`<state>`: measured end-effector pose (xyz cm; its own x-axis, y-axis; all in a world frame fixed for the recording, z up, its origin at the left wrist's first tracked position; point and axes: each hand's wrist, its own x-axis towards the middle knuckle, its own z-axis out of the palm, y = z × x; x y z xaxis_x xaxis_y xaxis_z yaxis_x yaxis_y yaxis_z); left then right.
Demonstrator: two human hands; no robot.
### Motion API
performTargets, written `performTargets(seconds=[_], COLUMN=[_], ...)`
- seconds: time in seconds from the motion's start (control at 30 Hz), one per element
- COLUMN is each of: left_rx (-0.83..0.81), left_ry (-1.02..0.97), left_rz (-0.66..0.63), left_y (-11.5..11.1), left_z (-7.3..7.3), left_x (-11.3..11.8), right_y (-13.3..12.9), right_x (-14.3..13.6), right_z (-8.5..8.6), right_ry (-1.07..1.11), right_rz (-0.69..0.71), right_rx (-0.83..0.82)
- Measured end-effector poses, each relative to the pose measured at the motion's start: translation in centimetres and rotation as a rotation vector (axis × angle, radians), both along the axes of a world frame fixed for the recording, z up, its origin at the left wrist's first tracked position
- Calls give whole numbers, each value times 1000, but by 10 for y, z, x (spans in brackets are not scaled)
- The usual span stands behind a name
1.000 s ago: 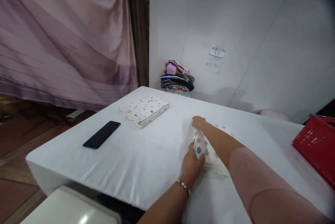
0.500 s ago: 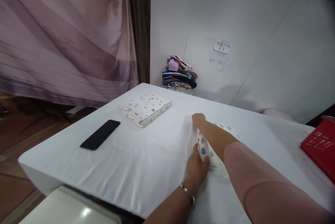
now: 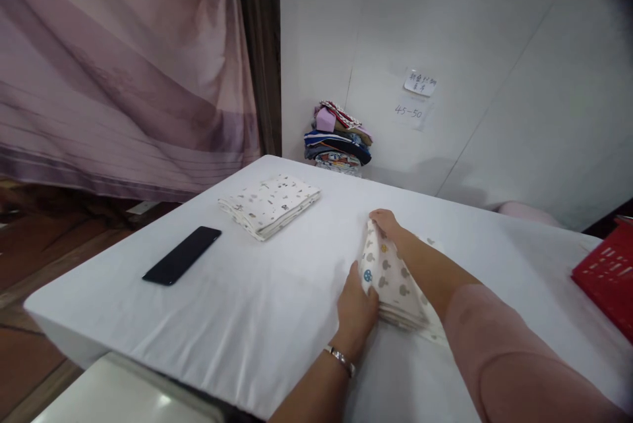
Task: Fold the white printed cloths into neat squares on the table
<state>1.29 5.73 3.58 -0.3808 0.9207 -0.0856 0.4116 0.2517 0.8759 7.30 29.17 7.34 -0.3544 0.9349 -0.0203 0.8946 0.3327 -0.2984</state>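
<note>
A white cloth printed with grey and blue mushroom shapes [image 3: 390, 271] lies partly folded on the white-covered table [image 3: 277, 317]. My left hand [image 3: 357, 308], with a silver bracelet on its wrist, grips the cloth's near left edge between thumb and fingers. Reaching across the cloth, my right hand [image 3: 384, 222] pinches its far left corner and holds that edge raised off the table. My right forearm hides part of the cloth. Farther left lies another folded white cloth with small dark prints [image 3: 271, 204], apart from both hands.
A black phone [image 3: 182, 255] lies at the table's left. A red plastic basket [image 3: 606, 275] stands at the right edge. Beyond the far edge, folded clothes [image 3: 339, 136] are stacked against the wall. A pinkish curtain [image 3: 123, 67] hangs at left, and a white surface [image 3: 123, 396] sits below the near edge.
Both hands have lifted the cloth's left edge and shifted it slightly left, so more of its mushroom print shows. The view has moved a little.
</note>
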Motion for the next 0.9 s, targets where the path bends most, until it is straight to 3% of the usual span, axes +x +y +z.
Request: performTargets(seconds=[0.17,0.33,0.5,0.6,0.77,0.9], left_rx=[5,5,-17,-21,27,20], left_ry=[2,68,96,52,4,-4], left_rz=[2,-8,-21,-20,-13,-9], left_y=[3,5,7,7,8,24], left_z=[-3,-3,3,3,-2,1], left_x=[0,1,-4,-8,-9,-23], right_y=[-44,-70,-69,-83,-128,-164], right_x=[24,31,25,35,92,146], right_z=[-14,-35,-20,-9,-8,-11], right_ry=[98,-51,-81,-61,-114,-88], right_rz=[64,189,197,210,165,71], right_rx=[131,127,36,12,31,57])
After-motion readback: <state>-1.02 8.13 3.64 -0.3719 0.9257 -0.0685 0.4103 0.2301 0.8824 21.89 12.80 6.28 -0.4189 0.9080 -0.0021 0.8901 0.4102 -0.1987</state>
